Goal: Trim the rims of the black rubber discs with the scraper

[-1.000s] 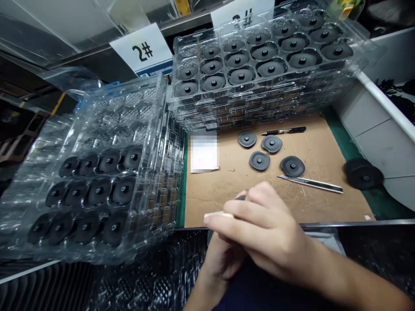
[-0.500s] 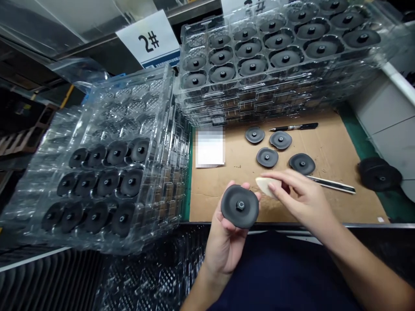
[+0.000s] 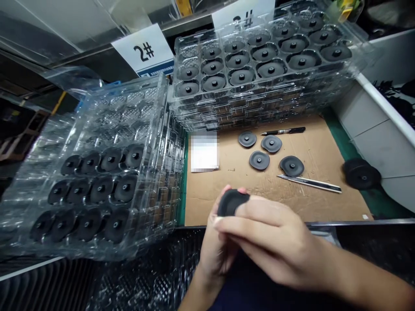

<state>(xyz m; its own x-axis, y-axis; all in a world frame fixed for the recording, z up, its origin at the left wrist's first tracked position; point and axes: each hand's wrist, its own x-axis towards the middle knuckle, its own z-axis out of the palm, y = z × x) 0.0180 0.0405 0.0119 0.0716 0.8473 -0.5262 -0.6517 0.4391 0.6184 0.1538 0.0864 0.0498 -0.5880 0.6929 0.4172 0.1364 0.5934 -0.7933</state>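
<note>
My left hand (image 3: pixel 212 248) grips a black, dish-shaped rubber part (image 3: pixel 231 202) from behind and below, its fingertips showing at the far rim. My right hand (image 3: pixel 275 229) reaches across the part and covers its centre and near right side. A small pale edge of the cream-coloured pad (image 3: pixel 217 220) shows at the right fingertips, against the part's left rim; most of the pad is hidden. Beyond the hands, several similar black parts (image 3: pixel 259 160) lie on the cardboard sheet (image 3: pixel 223 185).
A knife with a slim blade (image 3: pixel 311 184) and a black pen (image 3: pixel 283 131) lie on the cardboard. Stacked black parts (image 3: pixel 361 173) sit at the right. Clear tray stacks with black parts stand at the left (image 3: pixel 152 172) and back (image 3: pixel 227 106). A white partition (image 3: pixel 359 121) borders the right.
My right hand has moved left with the cream pad, from beside the black part onto it. The part now tilts in my left hand. The camera view has shifted slightly.
</note>
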